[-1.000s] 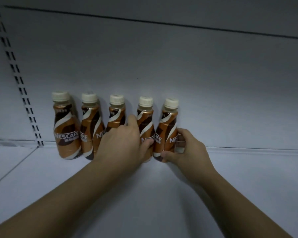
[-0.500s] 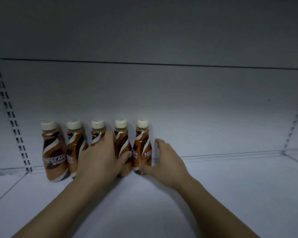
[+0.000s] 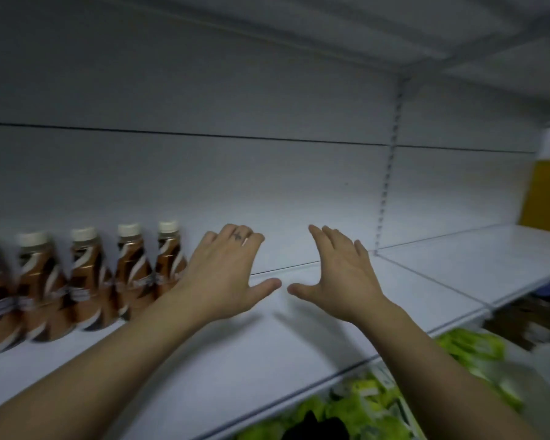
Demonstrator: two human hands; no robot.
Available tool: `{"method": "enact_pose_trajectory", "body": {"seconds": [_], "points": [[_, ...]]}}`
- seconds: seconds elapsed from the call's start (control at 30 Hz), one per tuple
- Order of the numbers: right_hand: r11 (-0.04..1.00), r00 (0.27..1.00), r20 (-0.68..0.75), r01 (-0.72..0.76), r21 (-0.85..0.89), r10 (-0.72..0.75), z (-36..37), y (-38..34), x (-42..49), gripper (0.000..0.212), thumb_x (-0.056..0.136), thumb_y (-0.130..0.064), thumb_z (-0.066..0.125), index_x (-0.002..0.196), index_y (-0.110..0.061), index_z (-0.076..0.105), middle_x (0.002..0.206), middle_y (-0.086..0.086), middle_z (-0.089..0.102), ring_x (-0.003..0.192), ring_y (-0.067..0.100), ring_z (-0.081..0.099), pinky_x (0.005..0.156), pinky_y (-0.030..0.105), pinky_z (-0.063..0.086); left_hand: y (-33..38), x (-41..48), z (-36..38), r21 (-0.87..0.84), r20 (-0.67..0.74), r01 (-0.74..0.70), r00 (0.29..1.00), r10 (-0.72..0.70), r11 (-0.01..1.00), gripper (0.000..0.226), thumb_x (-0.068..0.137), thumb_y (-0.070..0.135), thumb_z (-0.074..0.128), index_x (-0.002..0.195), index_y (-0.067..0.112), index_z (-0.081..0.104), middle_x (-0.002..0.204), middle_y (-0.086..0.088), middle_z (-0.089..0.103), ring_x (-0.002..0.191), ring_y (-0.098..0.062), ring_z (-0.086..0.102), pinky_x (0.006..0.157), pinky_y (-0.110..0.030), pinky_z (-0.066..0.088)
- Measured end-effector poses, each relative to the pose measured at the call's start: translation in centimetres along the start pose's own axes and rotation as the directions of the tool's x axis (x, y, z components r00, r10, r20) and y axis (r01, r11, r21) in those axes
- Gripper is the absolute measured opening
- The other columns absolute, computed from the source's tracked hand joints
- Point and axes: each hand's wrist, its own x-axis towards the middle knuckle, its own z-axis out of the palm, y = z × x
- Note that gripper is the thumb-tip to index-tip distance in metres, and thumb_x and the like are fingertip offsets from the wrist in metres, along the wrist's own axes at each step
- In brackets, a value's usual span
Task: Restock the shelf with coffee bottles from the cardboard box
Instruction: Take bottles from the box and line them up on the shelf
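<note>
Several brown coffee bottles (image 3: 86, 277) with cream caps stand in a row at the back left of the white shelf (image 3: 299, 338). Just right of the last bottle (image 3: 169, 258), my left hand (image 3: 226, 274) hovers with its fingers spread and holds nothing. My right hand (image 3: 340, 271) is further right, also spread and empty, over bare shelf. Neither hand touches a bottle. The cardboard box is not in view.
The shelf's white back panel has a slotted upright (image 3: 386, 185) at the right. Another shelf board (image 3: 458, 33) hangs overhead. Below the front edge lie green packets (image 3: 362, 408). A yellow surface (image 3: 546, 192) shows at the far right.
Both hands have let go of the two rightmost bottles and moved right with fingers spread. The view has swung right, so the row now sits at the left edge.
</note>
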Motion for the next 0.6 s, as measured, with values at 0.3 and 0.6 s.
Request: {"method": "enact_pose_trajectory", "body": {"seconds": [0.3, 0.6], "points": [[0.862, 0.886, -0.103, -0.464, -0.204, 0.452, -8.2, 13.3, -16.4, 0.109, 0.071, -0.072, 0.062, 0.154, -0.026, 0.009, 0.161, 0.002, 0.015, 0.148, 0.02, 0.012, 0.119, 0.047, 0.013, 19.0, 2.8, 1.0, -0.24, -0.027, -0.406, 0.911, 0.412, 0.882, 0.077, 0.078, 0.076, 0.028, 0.131, 0.022, 0.044, 0.13, 0.0, 0.05, 0.12, -0.021, 0.041, 0.096, -0.039, 0.034], [0.612, 0.663, -0.147, -0.739, -0.281, 0.734, -11.5, 19.0, -30.9, 0.103, 0.072, -0.07, 0.063, 0.152, -0.023, 0.017, 0.157, 0.003, 0.025, 0.143, 0.025, 0.023, 0.115, 0.052, 0.017, 35.5, 0.4, 4.7, -0.464, -0.018, -0.588, 0.754, 0.656, 0.663, 0.081, 0.076, 0.078, 0.033, 0.136, 0.024, 0.039, 0.136, 0.0, 0.048, 0.127, -0.021, 0.039, 0.098, -0.044, 0.034]]}}
